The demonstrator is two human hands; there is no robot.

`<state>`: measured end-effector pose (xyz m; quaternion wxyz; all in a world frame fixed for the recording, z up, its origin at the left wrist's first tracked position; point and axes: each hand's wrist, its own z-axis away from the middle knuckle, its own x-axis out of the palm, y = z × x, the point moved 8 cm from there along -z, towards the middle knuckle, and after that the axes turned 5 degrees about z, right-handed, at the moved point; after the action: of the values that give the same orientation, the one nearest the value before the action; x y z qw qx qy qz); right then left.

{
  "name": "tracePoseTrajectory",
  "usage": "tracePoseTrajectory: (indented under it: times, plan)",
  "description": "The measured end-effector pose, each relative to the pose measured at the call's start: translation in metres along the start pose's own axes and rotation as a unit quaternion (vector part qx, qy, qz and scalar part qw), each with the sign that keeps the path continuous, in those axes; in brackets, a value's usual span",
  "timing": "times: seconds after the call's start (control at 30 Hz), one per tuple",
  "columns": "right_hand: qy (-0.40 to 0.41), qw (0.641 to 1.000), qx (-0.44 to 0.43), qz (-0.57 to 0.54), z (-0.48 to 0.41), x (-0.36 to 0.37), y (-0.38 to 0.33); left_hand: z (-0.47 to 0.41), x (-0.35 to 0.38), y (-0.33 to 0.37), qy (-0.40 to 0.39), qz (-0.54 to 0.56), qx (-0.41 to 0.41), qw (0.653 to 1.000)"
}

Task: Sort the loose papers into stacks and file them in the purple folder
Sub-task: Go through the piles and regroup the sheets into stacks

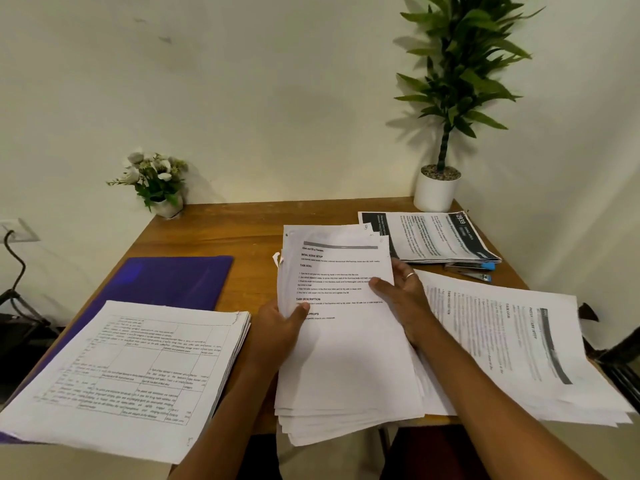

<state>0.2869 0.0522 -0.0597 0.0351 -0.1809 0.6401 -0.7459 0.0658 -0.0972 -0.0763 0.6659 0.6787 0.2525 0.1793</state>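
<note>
You have the bundle of papers (346, 358) in the middle of the wooden table (242, 223), straight in front of you, and its lower end reaches past the table's near edge. It is a thick bundle of white sheets, unevenly squared, with edges stepping out at the top and bottom. The top sheet carries a grey bar, bold headings and short numbered lines, and its lower half is blank.

Your left hand (280, 327) grips the bundle's left edge, thumb pressed on top and fingers curled underneath. Your right hand (398, 292) holds the right edge, thumb lying on the page and fingers behind it, with a ring (410, 275) on one of them.

There are four piles of paper, counting the one you hold:
- A stack of table-printed sheets (131, 368) lies at your left, on top of the purple folder (180, 278), whose far end shows bare beyond it.
- A stack turned sideways (519, 348) lies at your right, just beside your right forearm.
- A stack with dark banners (440, 237) sits at the far right corner.

One blue and black stapler (474, 271) lies against that far stack's near edge.

There are two plants at the back: a small pot of white flowers (156, 181) on the left, and a tall leafy plant (450, 81) in a white pot (437, 192) on the right.
</note>
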Motion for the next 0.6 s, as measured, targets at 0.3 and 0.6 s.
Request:
tracePoseTrajectory:
  times: [0.3, 0.6]
  plan:
    - [0.132, 0.89, -0.156, 0.409, 0.004, -0.011, -0.05, 0.0, 0.003, 0.005, -0.009, -0.012, 0.013, 1.0]
    - [-0.025, 0.906, -0.206, 0.368, 0.05, 0.026, -0.049, 0.01, 0.013, 0.03, -0.038, -0.047, 0.074, 0.995]
